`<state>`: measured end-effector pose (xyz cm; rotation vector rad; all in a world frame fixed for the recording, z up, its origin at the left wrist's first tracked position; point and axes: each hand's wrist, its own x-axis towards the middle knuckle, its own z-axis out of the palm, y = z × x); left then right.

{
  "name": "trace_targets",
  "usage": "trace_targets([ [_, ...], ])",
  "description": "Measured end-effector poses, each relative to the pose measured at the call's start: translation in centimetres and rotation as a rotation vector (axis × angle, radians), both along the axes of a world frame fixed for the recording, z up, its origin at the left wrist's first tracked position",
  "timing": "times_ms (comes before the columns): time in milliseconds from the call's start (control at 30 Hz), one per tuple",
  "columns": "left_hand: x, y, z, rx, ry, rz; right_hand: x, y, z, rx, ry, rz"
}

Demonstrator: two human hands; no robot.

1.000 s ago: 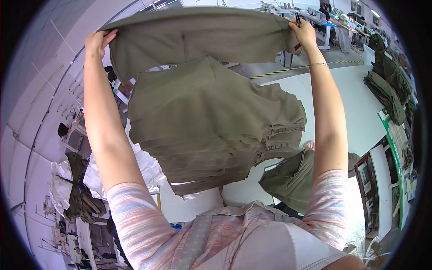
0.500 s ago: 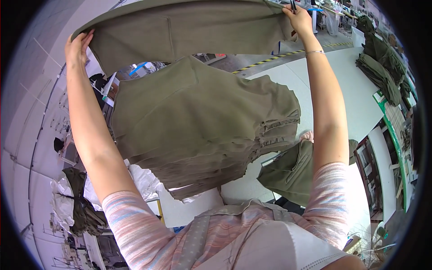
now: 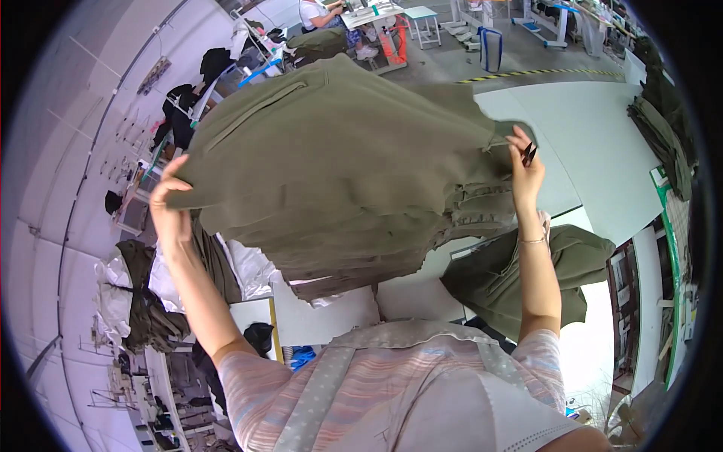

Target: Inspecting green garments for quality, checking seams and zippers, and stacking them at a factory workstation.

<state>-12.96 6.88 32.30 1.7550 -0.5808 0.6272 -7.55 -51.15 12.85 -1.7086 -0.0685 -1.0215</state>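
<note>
An olive-green fabric panel with a welt-like slit near its far left edge is spread over a stack of similar cut panels. My left hand pinches the panel's left edge, thumb and fingers around the cloth. At the right edge my right hand has its fingertips closed on the cloth. Small dark thread snips are tucked in that same hand. The stack's layered raw edges face me, and its right side shows gathered folds.
White table under the stack. Another olive garment piece lies by my right forearm. Olive cloth hangs at far right; bundled cloth with silvery plastic sits at left. A person sits at a sewing machine beyond.
Both hands have come down and nearer with the panel, which was held up high and now lies over the stack. The far room has come into view.
</note>
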Motion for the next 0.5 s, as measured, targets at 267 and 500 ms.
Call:
trace_targets([
  [267,-0.1,-3.3,3.3,-0.206,-0.010,0.099,0.7,-0.5,0.4,0.147,-0.008,-0.012],
  [500,-3.0,-4.8,1.3,0.083,-0.012,0.176,-0.6,-3.3,-3.1,0.186,-0.013,0.110],
])
